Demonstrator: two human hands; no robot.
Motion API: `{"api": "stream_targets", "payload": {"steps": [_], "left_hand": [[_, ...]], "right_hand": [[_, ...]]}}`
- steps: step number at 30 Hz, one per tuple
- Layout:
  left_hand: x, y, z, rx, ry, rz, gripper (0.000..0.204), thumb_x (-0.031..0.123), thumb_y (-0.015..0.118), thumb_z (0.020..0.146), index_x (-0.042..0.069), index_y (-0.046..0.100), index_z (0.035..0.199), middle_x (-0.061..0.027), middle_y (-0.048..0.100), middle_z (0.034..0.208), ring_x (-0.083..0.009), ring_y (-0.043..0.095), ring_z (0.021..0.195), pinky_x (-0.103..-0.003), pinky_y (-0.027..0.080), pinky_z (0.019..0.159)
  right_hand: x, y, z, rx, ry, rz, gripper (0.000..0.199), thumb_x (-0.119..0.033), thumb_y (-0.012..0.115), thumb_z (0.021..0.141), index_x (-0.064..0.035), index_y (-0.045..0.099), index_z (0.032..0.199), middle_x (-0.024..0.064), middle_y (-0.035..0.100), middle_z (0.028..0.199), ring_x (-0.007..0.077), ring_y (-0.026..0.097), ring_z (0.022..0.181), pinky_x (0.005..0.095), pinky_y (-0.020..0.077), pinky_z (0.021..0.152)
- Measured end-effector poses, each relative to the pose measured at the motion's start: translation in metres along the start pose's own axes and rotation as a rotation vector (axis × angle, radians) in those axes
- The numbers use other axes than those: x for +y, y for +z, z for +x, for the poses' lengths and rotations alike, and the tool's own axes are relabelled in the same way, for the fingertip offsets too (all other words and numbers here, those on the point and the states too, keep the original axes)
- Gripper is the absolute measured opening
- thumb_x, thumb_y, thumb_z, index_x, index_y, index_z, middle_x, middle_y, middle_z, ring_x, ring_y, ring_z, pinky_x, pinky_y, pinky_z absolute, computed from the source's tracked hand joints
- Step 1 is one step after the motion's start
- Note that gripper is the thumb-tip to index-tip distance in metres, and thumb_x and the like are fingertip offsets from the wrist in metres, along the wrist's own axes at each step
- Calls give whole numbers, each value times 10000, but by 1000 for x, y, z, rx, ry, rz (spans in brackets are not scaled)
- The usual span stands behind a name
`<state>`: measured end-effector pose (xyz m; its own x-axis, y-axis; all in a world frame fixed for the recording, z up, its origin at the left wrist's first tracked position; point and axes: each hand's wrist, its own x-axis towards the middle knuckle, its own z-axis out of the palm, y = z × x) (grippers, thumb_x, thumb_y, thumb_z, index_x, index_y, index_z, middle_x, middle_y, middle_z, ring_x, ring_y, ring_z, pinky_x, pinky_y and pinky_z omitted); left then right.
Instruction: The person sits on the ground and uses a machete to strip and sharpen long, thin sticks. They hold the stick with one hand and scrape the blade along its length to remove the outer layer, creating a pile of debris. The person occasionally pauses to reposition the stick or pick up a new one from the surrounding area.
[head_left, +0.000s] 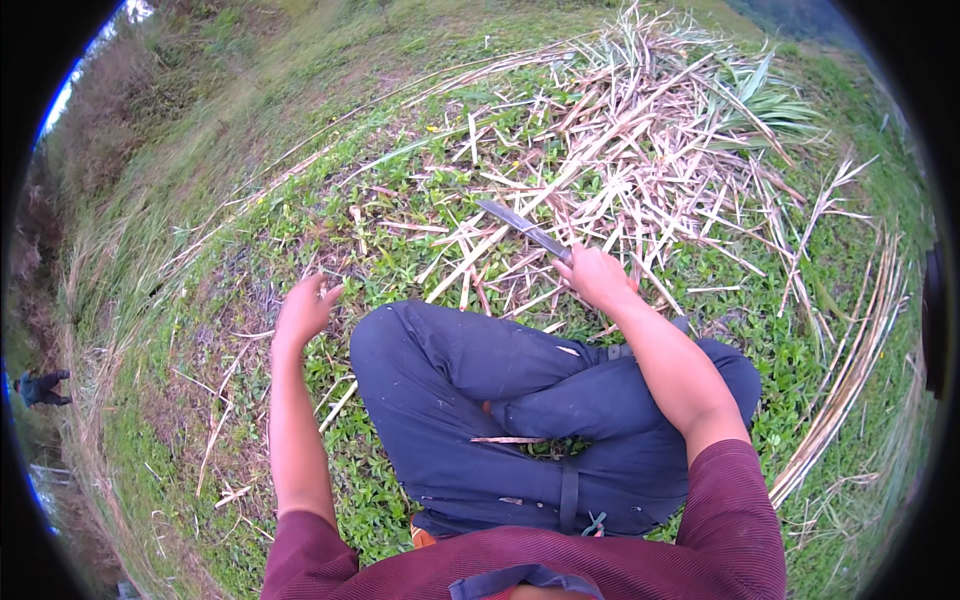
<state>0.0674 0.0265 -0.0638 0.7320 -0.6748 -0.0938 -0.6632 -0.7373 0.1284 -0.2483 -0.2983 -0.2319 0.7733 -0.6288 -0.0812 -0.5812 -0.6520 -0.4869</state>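
Observation:
My right hand (600, 277) is closed around the handle of a long knife. The knife's dark, narrow blade (525, 228) points up and to the left, over cut stalk pieces just beyond my crossed legs. Out to the left, my left hand (307, 308) hangs over the grass with fingers loosely bent and the thumb apart from them. I make out nothing held in it. Low green plants and a few dry stems lie around that hand. A large heap of pale, split stalk pieces (650, 170) spreads ahead and to the right of the knife.
I sit cross-legged in dark trousers (450, 360) on grassy ground. A bundle of long thin stalks (850, 365) lies at the right. Long stems (230, 215) stretch along the far left. Green leaves (765, 105) top the heap. Another person (42, 388) is at the far left edge.

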Motion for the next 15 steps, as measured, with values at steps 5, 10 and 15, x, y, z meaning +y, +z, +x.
{"api": "stream_targets", "payload": {"steps": [5, 10, 15], "left_hand": [[111, 93, 94, -492, 395, 52, 589, 551, 670, 892, -19, 710, 1032, -245, 719, 1019, -394, 690, 996, -457, 533, 883], [126, 157, 110, -588, 464, 287, 581, 479, 689, 913, -14, 607, 1209, -243, 715, 1012, -395, 689, 988, -442, 532, 924], [140, 133, 106, -855, -1, -283, 389, 335, 626, 988, 15, 599, 1208, -103, 716, 802, -294, 718, 764, -450, 548, 851]], "right_hand": [[-16, -13, 0, -50, 29, 27, 494, -456, 586, 979, 33, 598, 1046, 232, 712, 870, 410, 709, 850, 510, 555, 772], [-12, -12, 3, -82, 42, 61, 519, -459, 580, 983, 55, 590, 1047, 258, 701, 914, 440, 696, 887, 522, 551, 794], [-17, -16, 0, -114, 7, 96, 513, -475, 561, 991, 30, 594, 1073, 250, 704, 909, 432, 699, 877, 536, 547, 797]]}}
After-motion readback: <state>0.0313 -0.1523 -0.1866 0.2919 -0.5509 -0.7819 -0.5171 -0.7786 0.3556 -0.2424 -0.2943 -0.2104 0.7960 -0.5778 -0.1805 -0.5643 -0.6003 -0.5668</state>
